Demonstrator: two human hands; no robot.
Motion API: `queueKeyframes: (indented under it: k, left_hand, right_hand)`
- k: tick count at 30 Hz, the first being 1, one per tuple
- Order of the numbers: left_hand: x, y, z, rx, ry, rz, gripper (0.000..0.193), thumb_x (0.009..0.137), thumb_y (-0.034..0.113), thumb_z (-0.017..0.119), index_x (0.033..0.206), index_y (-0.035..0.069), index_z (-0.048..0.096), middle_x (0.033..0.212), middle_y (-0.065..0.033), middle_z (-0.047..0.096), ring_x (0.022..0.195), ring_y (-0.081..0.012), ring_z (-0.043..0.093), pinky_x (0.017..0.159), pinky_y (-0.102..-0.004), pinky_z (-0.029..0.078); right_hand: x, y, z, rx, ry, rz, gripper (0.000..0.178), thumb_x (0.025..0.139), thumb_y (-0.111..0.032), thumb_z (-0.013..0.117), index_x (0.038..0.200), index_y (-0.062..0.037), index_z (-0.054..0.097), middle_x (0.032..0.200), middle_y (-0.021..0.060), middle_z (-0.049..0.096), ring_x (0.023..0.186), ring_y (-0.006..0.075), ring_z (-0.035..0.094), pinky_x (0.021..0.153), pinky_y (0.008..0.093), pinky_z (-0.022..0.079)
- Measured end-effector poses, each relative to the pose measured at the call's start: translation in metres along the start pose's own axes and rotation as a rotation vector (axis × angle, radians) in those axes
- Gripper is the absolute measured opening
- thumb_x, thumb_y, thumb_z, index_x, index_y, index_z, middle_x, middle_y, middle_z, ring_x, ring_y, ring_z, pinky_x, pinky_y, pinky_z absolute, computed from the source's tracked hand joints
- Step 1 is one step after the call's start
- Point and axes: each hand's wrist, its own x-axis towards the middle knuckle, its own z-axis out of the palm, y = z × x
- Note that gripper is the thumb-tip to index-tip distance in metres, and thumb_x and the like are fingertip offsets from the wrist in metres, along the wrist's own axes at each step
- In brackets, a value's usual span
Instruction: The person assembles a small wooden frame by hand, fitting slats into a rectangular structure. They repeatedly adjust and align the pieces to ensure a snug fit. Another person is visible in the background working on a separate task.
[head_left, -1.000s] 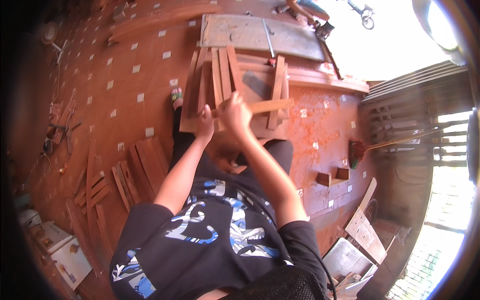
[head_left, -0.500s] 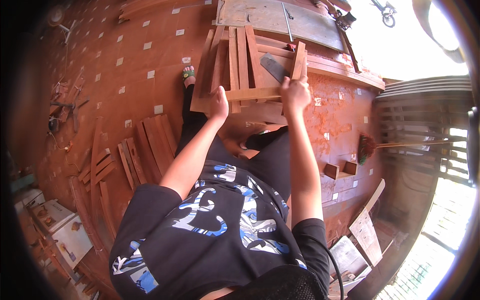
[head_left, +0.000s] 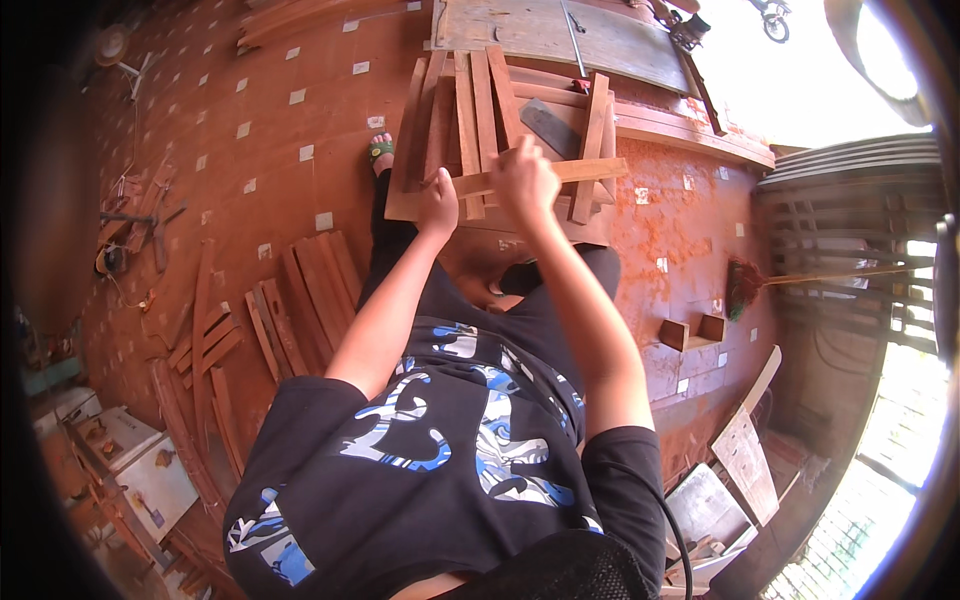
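Note:
A narrow wooden strip (head_left: pixel 590 171) lies crosswise over a low stack of boards in front of me. My left hand (head_left: pixel 438 203) is closed around its left end, thumb up. My right hand (head_left: pixel 525 182) is curled over the middle of the strip; whatever its fingers hold is hidden. Beyond the hands, several wooden slats (head_left: pixel 483 105) lie lengthwise side by side. A single slat (head_left: pixel 592 140) crosses beneath the strip on the right. Between these slats rests a flat grey plate (head_left: pixel 550 128) with a rounded end.
A long plank bench (head_left: pixel 530 30) stands at the far side. Loose boards (head_left: pixel 318 285) lie on the tiled floor to my left. At the right are a reddish broom (head_left: pixel 744 286), a small wooden box-like piece (head_left: pixel 692 333) and a slatted rack (head_left: pixel 840 240). Wood shavings (head_left: pixel 650 205) litter the floor.
My right hand has moved left along the strip, from its right end to the middle, baring that end. The left hand keeps hold of the left end.

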Motion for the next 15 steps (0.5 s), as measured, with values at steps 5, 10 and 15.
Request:
queueKeyframes:
  k: [5,10,15]
  left_hand:
    - [0.002,-0.008,0.004,-0.061,-0.015,-0.028,0.06,0.109,0.042,0.03,0.074,-0.003,0.048,0.062,-0.023,0.052,0.061,-0.0371,0.059,0.063,-0.0488,0.042]
    - [0.002,-0.009,0.001,-0.086,-0.032,0.039,0.058,0.11,0.04,0.031,0.075,-0.003,0.048,0.066,-0.0235,0.052,0.063,-0.0357,0.058,0.064,-0.0471,0.042]
    - [0.002,-0.011,0.008,-0.152,-0.014,0.031,0.056,0.11,0.04,0.031,0.078,-0.003,0.049,0.07,-0.022,0.05,0.067,-0.0306,0.055,0.068,-0.0443,0.043]
  right_hand:
    - [0.054,0.115,-0.028,-0.219,-0.04,0.217,0.059,0.093,-0.053,0.063,0.117,-0.0012,0.05,0.094,0.0174,0.07,0.085,0.0346,0.074,0.071,0.0444,0.061]
    - [0.067,0.153,-0.033,-0.221,-0.023,0.27,0.055,0.092,-0.051,0.063,0.111,-0.001,0.05,0.097,0.0197,0.07,0.088,0.0357,0.074,0.07,0.0453,0.06]
    - [0.047,0.105,-0.009,-0.323,0.105,0.273,0.052,0.09,-0.047,0.067,0.111,-0.0025,0.051,0.096,0.0152,0.067,0.084,0.0314,0.072,0.064,0.0407,0.06]
